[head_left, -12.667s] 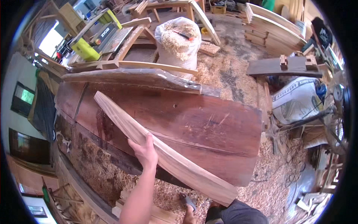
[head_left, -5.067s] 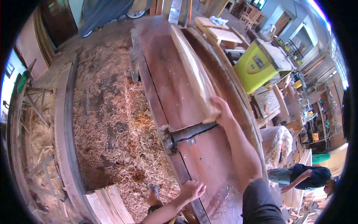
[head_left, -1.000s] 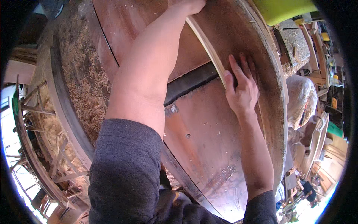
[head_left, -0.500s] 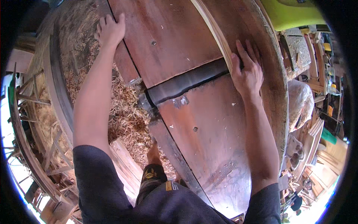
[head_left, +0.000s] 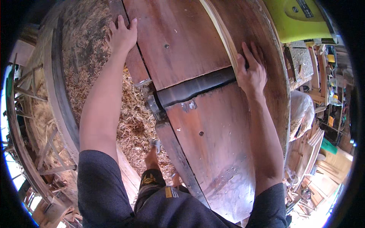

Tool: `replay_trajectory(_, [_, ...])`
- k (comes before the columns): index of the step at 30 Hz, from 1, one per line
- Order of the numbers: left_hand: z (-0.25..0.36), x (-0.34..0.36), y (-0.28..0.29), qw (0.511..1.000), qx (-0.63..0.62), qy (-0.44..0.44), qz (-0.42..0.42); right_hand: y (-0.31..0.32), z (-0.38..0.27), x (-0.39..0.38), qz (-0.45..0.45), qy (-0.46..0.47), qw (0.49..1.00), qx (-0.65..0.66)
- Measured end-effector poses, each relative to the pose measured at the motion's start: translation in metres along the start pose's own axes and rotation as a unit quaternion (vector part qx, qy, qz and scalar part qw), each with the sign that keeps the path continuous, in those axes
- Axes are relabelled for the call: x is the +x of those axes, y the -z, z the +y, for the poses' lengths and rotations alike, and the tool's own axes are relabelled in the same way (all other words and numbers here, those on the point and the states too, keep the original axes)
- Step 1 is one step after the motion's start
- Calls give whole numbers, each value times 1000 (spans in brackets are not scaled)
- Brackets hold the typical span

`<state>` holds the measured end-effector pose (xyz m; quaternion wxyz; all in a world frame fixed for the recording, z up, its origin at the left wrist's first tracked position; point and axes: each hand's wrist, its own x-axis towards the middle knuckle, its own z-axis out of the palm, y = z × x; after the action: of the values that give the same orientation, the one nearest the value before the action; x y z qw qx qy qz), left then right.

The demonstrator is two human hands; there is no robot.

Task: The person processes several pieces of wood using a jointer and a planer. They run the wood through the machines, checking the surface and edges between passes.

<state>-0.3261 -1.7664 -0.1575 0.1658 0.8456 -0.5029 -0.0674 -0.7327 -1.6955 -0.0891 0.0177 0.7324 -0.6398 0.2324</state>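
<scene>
A planing machine with reddish-brown metal tables (head_left: 182, 41) stretches before me, a dark cutter roller (head_left: 197, 87) lying across the gap between them. My left hand (head_left: 122, 37) rests on the table's left edge, beyond the roller, its fingers spread and holding nothing. A long pale wooden strip (head_left: 218, 24) runs along the tables, against a wide brown board (head_left: 275, 87) on the right. Beside the roller's right end, my right hand (head_left: 252, 72) lies with fingers stretched out over the board. Its thumb is at the strip, whose nearer part is hidden by the hand.
Wood shavings (head_left: 137, 121) cover the ground left of the machine, around my foot (head_left: 152, 155). A yellow-green plastic seat or cover (head_left: 296, 19) is at the upper right. Farther right stand a plastic-wrapped bundle (head_left: 302, 110) and stacked timber; a wooden frame (head_left: 47, 152) is at the left.
The view has shifted, so the machine sits slightly lower and farther right in the picture. My left hand keeps its place on the table edge; my right hand stays by the strip.
</scene>
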Motion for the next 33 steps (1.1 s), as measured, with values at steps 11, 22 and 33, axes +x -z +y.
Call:
replay_trajectory(11, [-5, 0, -7, 999, 8, -22, 28, -7, -4, 15, -11, -2, 1000, -6])
replay_trajectory(22, [13, -295, 76, 893, -341, -293, -32, -17, -6, 34, -22, -34, 999, -5])
replay_trajectory(33, [-3, -478, 69, 858, -335, -366, -129, -77, -109, 137, -105, -94, 982, -126])
